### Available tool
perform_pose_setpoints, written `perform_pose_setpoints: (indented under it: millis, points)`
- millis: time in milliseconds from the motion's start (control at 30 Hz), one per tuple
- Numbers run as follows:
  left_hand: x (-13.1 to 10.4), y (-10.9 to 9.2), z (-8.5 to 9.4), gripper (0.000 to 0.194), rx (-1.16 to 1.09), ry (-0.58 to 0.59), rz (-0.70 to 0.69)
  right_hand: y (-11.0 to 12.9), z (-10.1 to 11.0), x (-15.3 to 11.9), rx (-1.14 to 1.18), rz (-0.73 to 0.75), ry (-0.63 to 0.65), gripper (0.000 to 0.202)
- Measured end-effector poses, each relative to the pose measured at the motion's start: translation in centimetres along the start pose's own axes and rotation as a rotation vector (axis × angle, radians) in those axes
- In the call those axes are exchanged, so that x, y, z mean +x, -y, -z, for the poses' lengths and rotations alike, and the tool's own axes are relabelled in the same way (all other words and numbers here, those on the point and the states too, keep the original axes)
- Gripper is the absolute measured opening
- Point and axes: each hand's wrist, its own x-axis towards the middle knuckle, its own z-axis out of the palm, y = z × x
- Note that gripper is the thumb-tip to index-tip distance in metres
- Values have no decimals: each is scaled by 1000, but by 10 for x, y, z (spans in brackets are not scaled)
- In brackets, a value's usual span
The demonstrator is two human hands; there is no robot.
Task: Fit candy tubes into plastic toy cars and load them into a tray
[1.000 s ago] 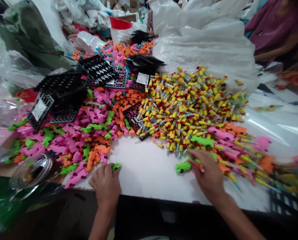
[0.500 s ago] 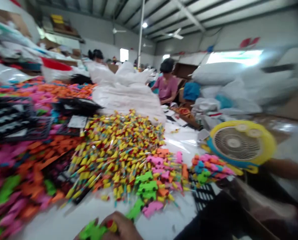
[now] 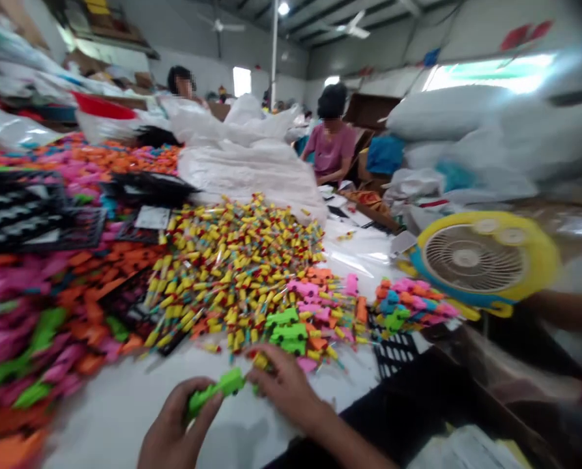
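- Both hands were held over the white tabletop (image 3: 109, 410) in the head view, their fingers near each other; the left hand (image 3: 171, 433) was nearly closed, thumb and fingers pinching a green toy car (image 3: 218, 391), one end of it sticking out toward the right hand (image 3: 291, 387);
- the right hand was partly curled, with a small yellow piece (image 3: 261, 361) held at its fingers; the car's end lay just beside those fingers, though I could not tell whether they touched; a bit of green showed beneath them, too blurred to name;
- beyond the hands spread a heap of yellow tubes (image 3: 236, 260), with green cars (image 3: 291, 339) stacked at its near right edge; pink cars (image 3: 305, 288) and orange pieces lay around these;
- on the left were a pile of orange cars (image 3: 88, 309), mixed with pink and green ones, and black trays (image 3: 17, 218) behind it; another black tray (image 3: 395, 355) lay on the right;
- near that tray stood a yellow and blue fan (image 3: 466, 257); farther back, past white sheeting (image 3: 246, 169), a person in a pink top (image 3: 332, 153) sat.
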Motion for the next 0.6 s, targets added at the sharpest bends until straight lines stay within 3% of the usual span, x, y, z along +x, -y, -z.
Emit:
perform_pose_setpoints:
  millis: [100,200,333,467,600]
  points:
    - [-14,-11,-10,51,-207,4,31,4,12,-8,-52,-54,56,26]
    - [-19,-10,-17,51,-279,57,39,4,15,-15,-86,13,127,25]
    - [-17,-1,-19,50,-161,112,45,4,9,-17,-55,81,136,21]
    - [-13,-4,-18,44,-24,195,-49,3,9,-15,-72,90,149,20]
    - [-18,-11,-17,32,-29,173,-146,-1,15,-16,-229,195,121,24]
